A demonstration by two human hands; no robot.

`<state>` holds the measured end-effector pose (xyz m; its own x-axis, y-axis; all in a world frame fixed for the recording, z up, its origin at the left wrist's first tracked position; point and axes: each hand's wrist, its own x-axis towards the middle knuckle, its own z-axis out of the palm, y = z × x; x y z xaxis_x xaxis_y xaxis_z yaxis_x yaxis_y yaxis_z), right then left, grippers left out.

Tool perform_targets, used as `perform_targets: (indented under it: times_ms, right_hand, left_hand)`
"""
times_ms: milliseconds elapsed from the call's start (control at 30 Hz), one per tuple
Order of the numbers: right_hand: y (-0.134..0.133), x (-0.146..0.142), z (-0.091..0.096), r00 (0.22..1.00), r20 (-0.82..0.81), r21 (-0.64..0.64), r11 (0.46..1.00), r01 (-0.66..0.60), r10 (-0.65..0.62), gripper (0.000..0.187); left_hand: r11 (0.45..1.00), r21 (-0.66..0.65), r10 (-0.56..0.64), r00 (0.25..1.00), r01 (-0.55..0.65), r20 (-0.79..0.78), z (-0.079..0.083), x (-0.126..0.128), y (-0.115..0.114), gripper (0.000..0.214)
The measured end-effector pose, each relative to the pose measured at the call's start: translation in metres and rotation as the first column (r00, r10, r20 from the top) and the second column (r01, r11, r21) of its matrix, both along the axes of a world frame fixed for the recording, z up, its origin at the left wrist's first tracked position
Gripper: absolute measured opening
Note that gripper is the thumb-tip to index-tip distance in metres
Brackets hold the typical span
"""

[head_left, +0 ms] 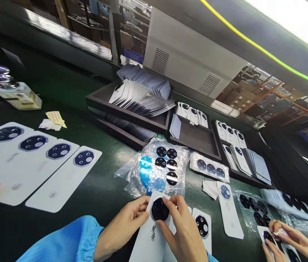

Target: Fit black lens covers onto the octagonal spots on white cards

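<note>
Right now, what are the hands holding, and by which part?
A white phone back cover, at its top end: left hand pinches the edge beside the black camera ring, right hand touches the ring's right side.

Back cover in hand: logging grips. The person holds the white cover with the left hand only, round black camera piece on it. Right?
No: the head view shows both hands on it, left hand at the edge of the back cover, right hand on the round black camera piece.
</note>
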<state>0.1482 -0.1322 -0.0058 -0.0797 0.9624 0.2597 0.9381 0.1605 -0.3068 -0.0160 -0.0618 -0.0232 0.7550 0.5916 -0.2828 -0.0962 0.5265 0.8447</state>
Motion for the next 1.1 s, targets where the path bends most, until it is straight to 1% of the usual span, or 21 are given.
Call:
perform_targets:
  times_ms: [67,133,233,333,433,533,633,800,900,1033,1100]
  right_hand:
    - [0.001,-0.001,0.002,0.999,0.034,0.015,1.000,0.013,-0.013,0.040]
    - [0.003,-0.001,0.005,0.998,0.058,0.011,1.000,-0.005,0.004,0.039]
    - [0.004,-0.001,0.007,0.995,0.085,0.000,0.999,-0.042,0.042,0.039]
    - [0.004,-0.006,0.006,0.988,0.148,0.003,0.999,-0.037,0.036,0.040]
    - [0.004,-0.015,0.002,0.980,0.200,0.033,0.999,0.014,-0.020,0.040]
    - [0.003,-0.023,-0.002,0.976,0.204,0.071,0.995,0.069,-0.082,0.038]
    - [0.003,-0.026,-0.003,0.978,0.187,0.087,0.993,0.081,-0.096,0.037]
    - [0.004,-0.029,-0.004,0.981,0.154,0.104,0.990,0.100,-0.115,0.035]
    - [0.004,-0.031,-0.005,0.982,0.145,0.108,0.988,0.107,-0.122,0.034]
    - [0.004,-0.033,-0.007,0.983,0.132,0.133,0.985,0.109,-0.127,0.032]
    - [0.004,-0.032,-0.007,0.984,0.123,0.136,0.985,0.108,-0.125,0.032]
  left_hand:
    - [0.999,0.039,-0.008,0.999,0.010,-0.051,0.000,-0.001,-0.001,0.047]
    - [0.995,0.098,0.004,0.994,0.006,-0.107,0.000,-0.001,-0.002,0.048]
    - [0.978,0.205,0.087,0.982,-0.051,-0.169,-0.004,0.001,-0.003,0.041]
    - [0.957,0.262,0.187,0.955,-0.124,-0.232,-0.010,0.003,-0.005,0.036]
    - [0.945,0.278,0.246,0.932,-0.171,-0.265,-0.014,0.004,-0.008,0.033]
    - [0.939,0.279,0.277,0.923,-0.201,-0.267,-0.013,0.003,-0.011,0.032]
    - [0.933,0.291,0.295,0.914,-0.213,-0.279,-0.009,0.003,-0.012,0.033]
    - [0.920,0.345,0.299,0.902,-0.187,-0.310,-0.004,0.004,-0.010,0.034]
    - [0.912,0.368,0.314,0.888,-0.183,-0.336,-0.007,0.005,-0.012,0.039]
    - [0.905,0.356,0.371,0.843,-0.235,-0.388,-0.015,0.004,-0.016,0.047]
    - [0.906,0.349,0.375,0.838,-0.241,-0.396,-0.016,0.004,-0.017,0.049]
